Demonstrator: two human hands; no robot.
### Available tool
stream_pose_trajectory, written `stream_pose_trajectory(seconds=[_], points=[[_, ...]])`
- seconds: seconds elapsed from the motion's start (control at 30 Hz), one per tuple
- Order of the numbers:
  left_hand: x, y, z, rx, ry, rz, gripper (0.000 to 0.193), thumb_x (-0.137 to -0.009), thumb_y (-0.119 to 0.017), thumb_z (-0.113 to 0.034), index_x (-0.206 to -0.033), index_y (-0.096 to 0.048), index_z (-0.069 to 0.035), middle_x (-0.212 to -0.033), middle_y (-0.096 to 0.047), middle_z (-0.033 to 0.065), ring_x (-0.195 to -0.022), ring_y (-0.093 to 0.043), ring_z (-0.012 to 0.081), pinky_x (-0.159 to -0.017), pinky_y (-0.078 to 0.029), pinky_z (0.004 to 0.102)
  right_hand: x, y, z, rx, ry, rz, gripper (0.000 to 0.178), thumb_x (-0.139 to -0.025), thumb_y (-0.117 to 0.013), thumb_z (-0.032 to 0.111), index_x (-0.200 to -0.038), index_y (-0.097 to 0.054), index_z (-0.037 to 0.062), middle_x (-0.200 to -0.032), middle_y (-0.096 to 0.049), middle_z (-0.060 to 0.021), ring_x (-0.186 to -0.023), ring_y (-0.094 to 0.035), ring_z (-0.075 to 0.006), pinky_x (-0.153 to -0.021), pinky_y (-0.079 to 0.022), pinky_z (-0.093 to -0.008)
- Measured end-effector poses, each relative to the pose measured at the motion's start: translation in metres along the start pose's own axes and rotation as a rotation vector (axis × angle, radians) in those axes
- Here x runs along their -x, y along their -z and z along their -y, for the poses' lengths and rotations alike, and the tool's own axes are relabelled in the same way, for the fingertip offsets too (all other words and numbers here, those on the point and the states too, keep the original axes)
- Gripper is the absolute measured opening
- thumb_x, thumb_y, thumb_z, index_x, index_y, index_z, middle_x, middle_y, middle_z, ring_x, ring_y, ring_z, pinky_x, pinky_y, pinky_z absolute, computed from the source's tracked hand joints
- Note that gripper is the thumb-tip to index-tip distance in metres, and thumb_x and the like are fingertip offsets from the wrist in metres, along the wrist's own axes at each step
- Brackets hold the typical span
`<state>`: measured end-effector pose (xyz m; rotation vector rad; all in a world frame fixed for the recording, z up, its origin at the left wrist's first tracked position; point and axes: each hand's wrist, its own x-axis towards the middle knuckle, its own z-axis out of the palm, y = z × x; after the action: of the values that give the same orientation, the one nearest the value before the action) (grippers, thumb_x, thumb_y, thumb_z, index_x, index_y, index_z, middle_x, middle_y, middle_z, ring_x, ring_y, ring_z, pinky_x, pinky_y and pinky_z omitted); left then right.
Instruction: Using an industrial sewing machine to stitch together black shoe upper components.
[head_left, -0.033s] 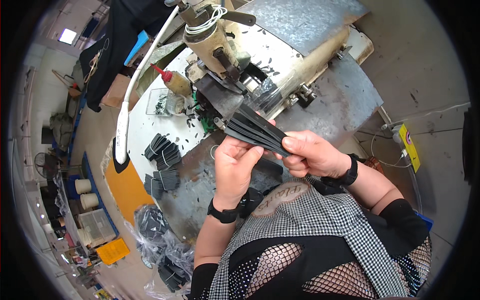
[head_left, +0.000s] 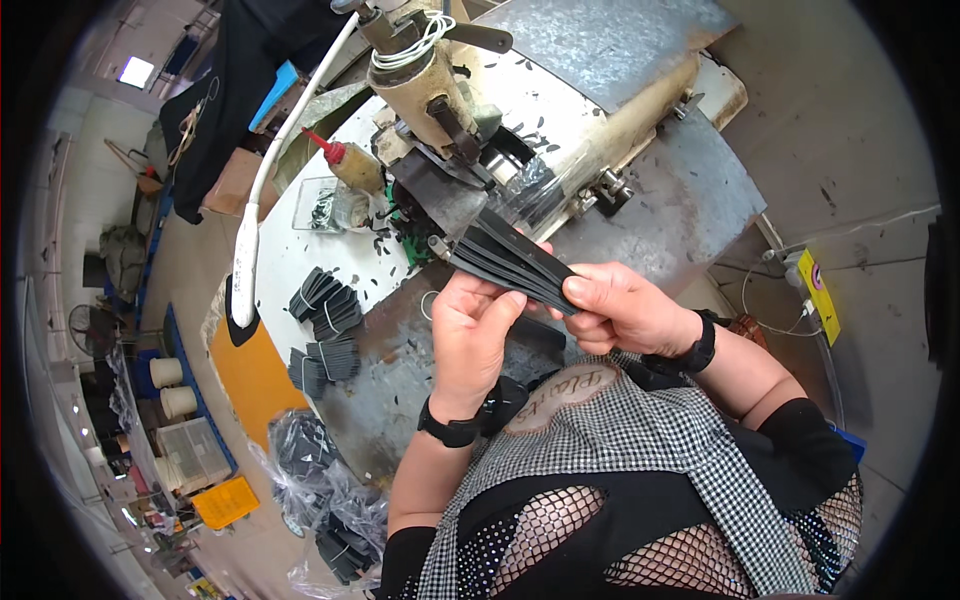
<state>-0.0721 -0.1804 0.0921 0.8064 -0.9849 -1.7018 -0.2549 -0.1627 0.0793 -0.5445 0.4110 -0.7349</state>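
A fanned stack of black strips [head_left: 510, 262] is held between both my hands, just in front of the machine [head_left: 440, 165]. My left hand [head_left: 472, 335] grips the stack from its left and below, thumb pressed on the near edge. At the stack's right end, my right hand [head_left: 622, 305] pinches the strips between thumb and fingers, where they lie tight together. Toward the machine the strips spread apart. Tied bundles of similar black strips [head_left: 328, 300] lie to the left of my hands on the table. What the strips are made of I cannot tell.
A bottle with a red nozzle [head_left: 345, 160] and a clear box [head_left: 315, 204] stand left of the machine, among black scraps. A white lamp arm [head_left: 245, 260] hangs at the left. Clear plastic bags [head_left: 300, 445] with black bundles sit below the table's left edge.
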Motion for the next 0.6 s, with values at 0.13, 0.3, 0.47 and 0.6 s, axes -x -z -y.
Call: stream_pose_trajectory(seconds=[0.13, 0.3, 0.47, 0.6], points=[[0.002, 0.006, 0.012, 0.001, -0.05, 0.037, 0.021, -0.087, -0.046, 0.003, -0.108, -0.053, 0.006, -0.099, -0.065, 0.014, -0.076, -0.062, 0.0148, -0.069, -0.05, 0.0265, -0.003, -0.006, 0.002, 0.232, 0.04, -0.027, 0.031, -0.1, -0.041, 0.033, -0.101, -0.053, 0.0046, -0.058, -0.031, 0.0073, -0.045, -0.025, -0.0029, -0.041, -0.021, -0.0205], [0.004, -0.009, 0.014, -0.034, -0.085, -0.127, 0.011, -0.089, -0.046, 0.0, -0.098, -0.053, 0.001, -0.08, -0.06, 0.0057, -0.066, -0.056, 0.0107, -0.063, -0.048, 0.0234, -0.002, -0.006, 0.0, 0.272, 0.039, -0.043, 0.031, -0.1, -0.041, 0.033, -0.102, -0.053, 0.004, -0.06, -0.035, 0.0067, -0.047, -0.029, -0.0034, -0.043, -0.025, -0.0202], [-0.01, 0.024, 0.006, -0.016, -0.168, -0.212, 0.013, -0.096, -0.051, -0.018, -0.096, -0.052, -0.005, -0.079, -0.059, 0.0036, -0.063, -0.056, 0.0111, -0.056, -0.045, 0.0224, 0.002, -0.015, -0.009, 0.81, 0.234, 0.03, 0.03, -0.098, -0.046, 0.032, -0.089, -0.051, 0.0045, -0.062, -0.041, 0.0048, -0.054, -0.038, -0.0067, -0.049, -0.033, -0.0228], [-0.007, 0.01, -0.007, 0.094, -0.157, -0.314, 0.017, -0.094, -0.054, -0.015, -0.104, -0.054, -0.001, -0.086, -0.061, 0.006, -0.068, -0.056, 0.0099, -0.059, -0.046, 0.0221, 0.002, -0.005, -0.008, 0.237, 0.048, -0.017, 0.028, -0.099, -0.043, 0.033, -0.093, -0.052, 0.0061, -0.059, -0.035, 0.0058, -0.046, -0.029, -0.0042, -0.043, -0.025, -0.0197]])
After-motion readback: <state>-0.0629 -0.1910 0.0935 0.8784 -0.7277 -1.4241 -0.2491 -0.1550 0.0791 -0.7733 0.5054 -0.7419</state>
